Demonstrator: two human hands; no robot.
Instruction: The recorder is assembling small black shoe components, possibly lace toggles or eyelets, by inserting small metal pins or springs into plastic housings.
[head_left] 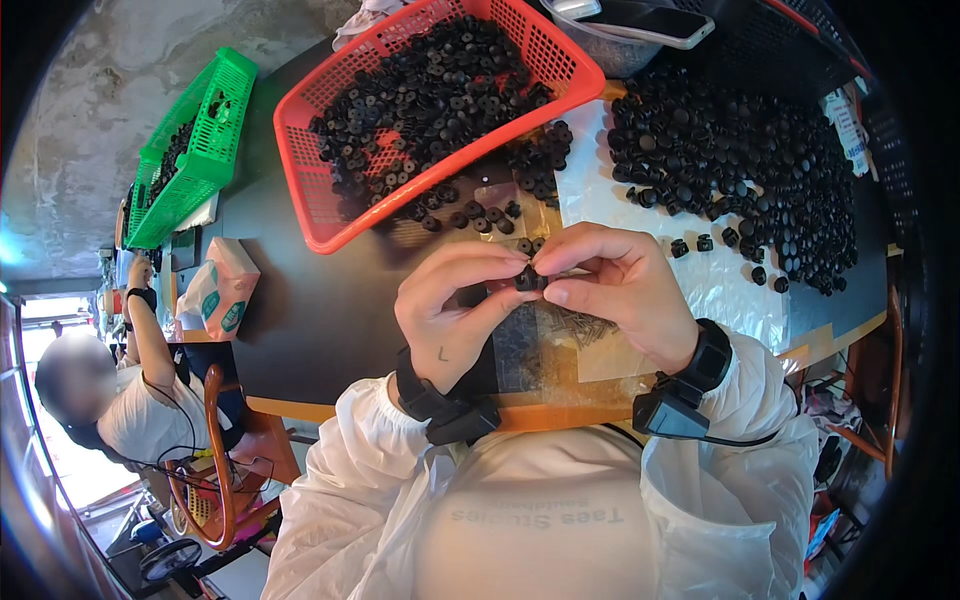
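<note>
My left hand (448, 305) and my right hand (628, 292) meet over the near middle of the table. Between their fingertips they pinch a small black knob-like part (527, 280). Both thumbs press at its lower side and the forefingers come together above it. A thin piece seems to sit at the upper fingertips, too small to make out. Just beyond the fingers lie loose black discs with centre holes (493, 214). Partly hidden under my right hand is a pile of thin metal pins (585, 326).
A red basket (300, 180) of black discs stands at the back. Many black knobs (720, 150) cover a plastic sheet (715, 300) at right. A phone (650, 22) rests on a clear tub. Left are a tissue pack (232, 285), a green basket (215, 150) and another person (150, 410).
</note>
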